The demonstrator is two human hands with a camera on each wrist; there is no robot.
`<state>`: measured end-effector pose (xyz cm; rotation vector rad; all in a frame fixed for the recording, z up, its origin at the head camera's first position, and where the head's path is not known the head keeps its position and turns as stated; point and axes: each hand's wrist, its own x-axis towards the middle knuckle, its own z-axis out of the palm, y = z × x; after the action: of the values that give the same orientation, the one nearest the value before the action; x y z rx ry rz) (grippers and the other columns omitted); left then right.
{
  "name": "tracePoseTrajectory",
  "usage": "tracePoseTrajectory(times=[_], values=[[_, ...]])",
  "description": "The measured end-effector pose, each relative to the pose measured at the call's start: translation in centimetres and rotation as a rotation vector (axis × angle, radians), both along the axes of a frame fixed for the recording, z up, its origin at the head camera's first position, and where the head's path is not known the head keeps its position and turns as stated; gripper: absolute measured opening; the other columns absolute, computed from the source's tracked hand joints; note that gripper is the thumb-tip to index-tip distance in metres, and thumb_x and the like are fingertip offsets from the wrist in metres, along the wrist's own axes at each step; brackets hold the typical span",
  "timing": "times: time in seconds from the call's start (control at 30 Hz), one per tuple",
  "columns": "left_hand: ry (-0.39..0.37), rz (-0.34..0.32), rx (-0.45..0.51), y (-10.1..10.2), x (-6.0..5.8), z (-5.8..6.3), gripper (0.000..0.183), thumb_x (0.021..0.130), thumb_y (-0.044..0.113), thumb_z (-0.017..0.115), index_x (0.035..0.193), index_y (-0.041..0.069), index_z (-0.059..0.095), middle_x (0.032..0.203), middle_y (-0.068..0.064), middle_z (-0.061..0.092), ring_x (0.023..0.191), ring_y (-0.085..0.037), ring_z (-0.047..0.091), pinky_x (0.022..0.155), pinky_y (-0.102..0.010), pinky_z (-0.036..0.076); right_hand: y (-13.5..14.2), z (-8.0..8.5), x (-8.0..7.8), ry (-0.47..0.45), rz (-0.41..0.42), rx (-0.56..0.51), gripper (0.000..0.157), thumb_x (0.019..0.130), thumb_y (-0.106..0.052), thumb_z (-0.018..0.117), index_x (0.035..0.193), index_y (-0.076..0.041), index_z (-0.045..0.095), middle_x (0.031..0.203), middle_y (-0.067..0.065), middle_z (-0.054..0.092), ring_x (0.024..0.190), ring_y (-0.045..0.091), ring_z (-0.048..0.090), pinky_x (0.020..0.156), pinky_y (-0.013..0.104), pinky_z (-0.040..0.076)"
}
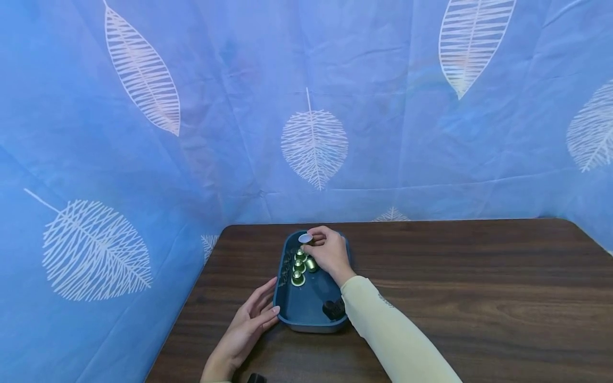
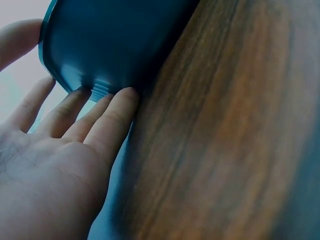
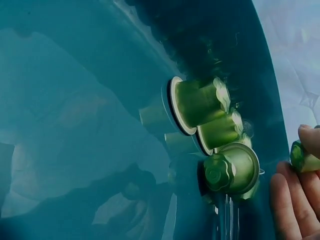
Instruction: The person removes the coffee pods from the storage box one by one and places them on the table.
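A blue tray with raised walls sits on the table. My left hand lies along its left side, and in the left wrist view its nearly straight fingers touch the outer wall. Over the tray's far end my right hand pinches a green coffee capsule, its pale lid facing up in the head view. Several more green capsules are inside the tray below that hand. Three stand in a row lid-down, while one capsule beside them is tilted against the others.
The dark wooden table extends far to the right of the tray. Behind it hangs a blue cloth with white leaf prints. A small black object shows at the tray's near right corner, beside the sleeve.
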<state>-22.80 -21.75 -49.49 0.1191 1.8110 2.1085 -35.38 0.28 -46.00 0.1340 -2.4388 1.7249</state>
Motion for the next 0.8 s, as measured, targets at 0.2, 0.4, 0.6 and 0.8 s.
tracePoseTrajectory(times=[0.2,0.4,0.6,0.8], values=[[0.008,-0.001,0.000,0.03,0.01,0.08,0.061,0.098,0.018,0.057,0.151,0.029,0.030,0.160,-0.006,0.022,0.146,-0.031,0.022,0.109,-0.044,0.038,-0.09,0.13,-0.16,-0.023,0.019,-0.012,0.033,0.077,-0.019,0.083,0.106,-0.020,0.069,0.098,-0.001,0.068,0.089,0.015,0.065,0.077,0.035,0.055],[0.003,0.000,0.000,0.01,-0.07,0.03,0.061,0.098,0.018,0.058,0.151,0.029,0.030,0.161,-0.006,0.021,0.146,-0.031,0.021,0.108,-0.043,0.039,-0.13,0.22,-0.06,-0.036,0.022,-0.017,0.033,0.077,-0.017,0.082,0.107,-0.019,0.068,0.099,0.000,0.067,0.088,0.015,0.065,0.076,0.034,0.055],[0.003,0.001,0.007,-0.10,-0.09,-0.11,0.061,0.098,0.017,0.057,0.151,0.029,0.030,0.161,-0.007,0.020,0.146,-0.031,0.021,0.108,-0.042,0.039,-0.23,0.22,0.07,-0.035,0.026,-0.012,0.033,0.077,-0.018,0.081,0.107,-0.018,0.068,0.099,0.001,0.067,0.088,0.016,0.065,0.075,0.035,0.055],[-0.002,-0.004,0.003,-0.14,-0.11,-0.20,0.061,0.098,0.018,0.057,0.151,0.030,0.029,0.161,-0.008,0.019,0.146,-0.032,0.022,0.108,-0.043,0.039,-0.28,0.04,0.06,-0.044,0.009,-0.004,0.034,0.077,-0.019,0.082,0.108,-0.017,0.068,0.099,0.002,0.067,0.089,0.016,0.065,0.076,0.035,0.055]])
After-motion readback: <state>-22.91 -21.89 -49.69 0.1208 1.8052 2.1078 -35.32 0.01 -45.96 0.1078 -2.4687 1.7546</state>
